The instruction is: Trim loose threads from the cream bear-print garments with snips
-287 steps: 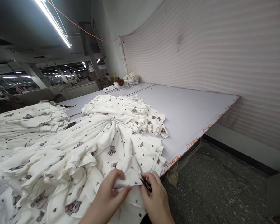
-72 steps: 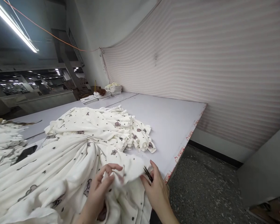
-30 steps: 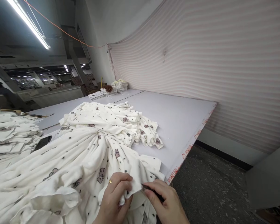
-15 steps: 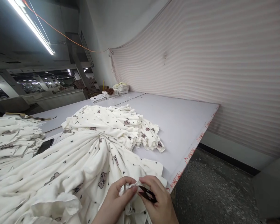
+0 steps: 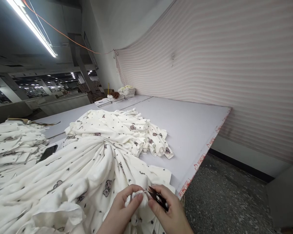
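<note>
White plush fabric printed with bears and small dark marks lies bunched across the front of the table. My left hand pinches a gathered white edge of it between thumb and fingers. Close beside, my right hand grips a pair of dark thread snips. Their points reach toward the fabric edge at my left fingertips; whether they touch it I cannot tell. Further back, a second heap of the same printed fabric spreads over the table.
The pale table has an edge taped with red lettering on the right. At left are a fabric stack and a black phone. Folded cloth stacks stand at the far end. A pink-striped sheet hangs along the wall.
My right hand has shifted slightly right, and the snips have turned and drawn away from the left fingertips. My left hand keeps its pinch on the fabric edge.
</note>
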`<move>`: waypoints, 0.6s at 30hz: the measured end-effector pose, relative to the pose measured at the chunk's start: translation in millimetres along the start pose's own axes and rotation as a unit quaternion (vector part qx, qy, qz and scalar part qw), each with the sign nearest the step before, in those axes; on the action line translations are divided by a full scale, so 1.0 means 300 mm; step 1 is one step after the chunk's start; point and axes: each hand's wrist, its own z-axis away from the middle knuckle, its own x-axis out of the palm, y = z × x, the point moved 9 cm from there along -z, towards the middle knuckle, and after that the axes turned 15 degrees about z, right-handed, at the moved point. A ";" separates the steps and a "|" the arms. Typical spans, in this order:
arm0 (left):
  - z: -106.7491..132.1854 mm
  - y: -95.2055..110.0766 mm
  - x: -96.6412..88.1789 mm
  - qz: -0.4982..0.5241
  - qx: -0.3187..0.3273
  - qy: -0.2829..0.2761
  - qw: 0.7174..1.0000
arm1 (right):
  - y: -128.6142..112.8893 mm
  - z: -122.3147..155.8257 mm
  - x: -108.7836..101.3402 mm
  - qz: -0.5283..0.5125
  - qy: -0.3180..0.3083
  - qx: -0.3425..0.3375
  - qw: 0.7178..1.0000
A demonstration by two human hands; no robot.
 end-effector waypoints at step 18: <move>-0.084 0.182 -0.319 0.283 0.166 0.165 0.930 | 0.313 0.054 -0.153 0.107 0.080 0.165 0.977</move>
